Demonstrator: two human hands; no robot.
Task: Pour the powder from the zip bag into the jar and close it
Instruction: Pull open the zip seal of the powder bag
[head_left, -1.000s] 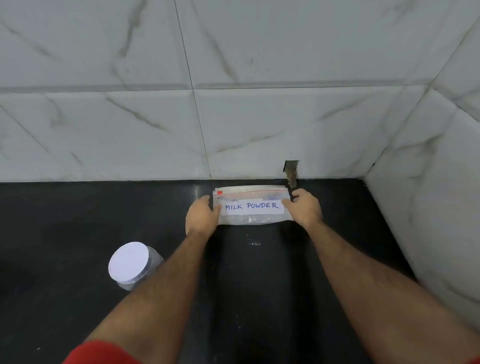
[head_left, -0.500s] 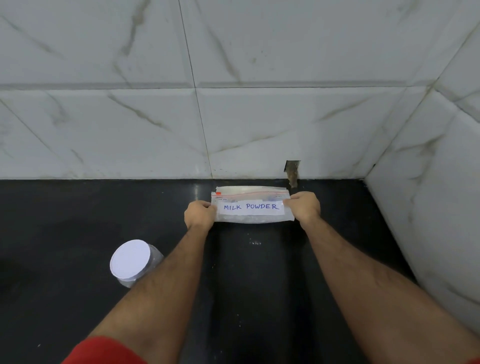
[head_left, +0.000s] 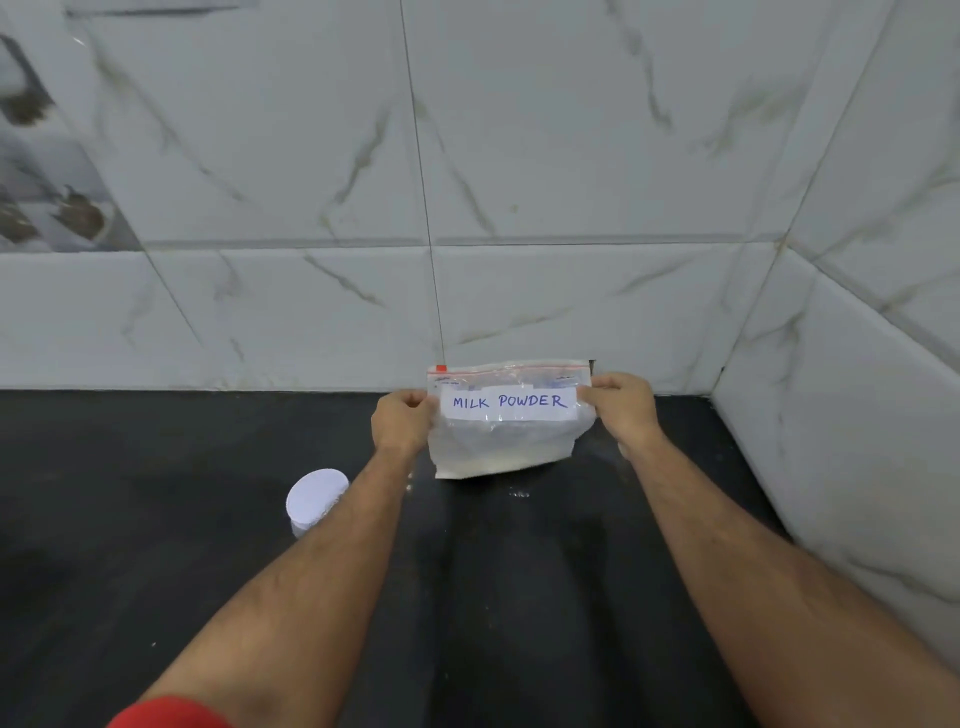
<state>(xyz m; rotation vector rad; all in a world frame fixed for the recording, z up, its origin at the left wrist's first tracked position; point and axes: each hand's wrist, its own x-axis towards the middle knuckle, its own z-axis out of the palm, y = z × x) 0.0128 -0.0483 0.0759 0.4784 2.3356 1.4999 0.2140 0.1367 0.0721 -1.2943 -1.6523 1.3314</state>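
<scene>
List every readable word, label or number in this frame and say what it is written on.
"MILK POWDER": handwritten in blue on the white label stuck to the zip bag, held upright between the left hand and right hand.
Small blue print on the bag just above the label: too small to read.
The jar's white lid: no text visible.

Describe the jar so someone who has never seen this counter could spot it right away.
Start at the black counter that runs under the marble-tiled wall. Just outside the person's left forearm, nearer to the camera than the labelled zip bag, stands the jar. It is the only round thing there: a small clear container with a plain white lid still on.
</scene>
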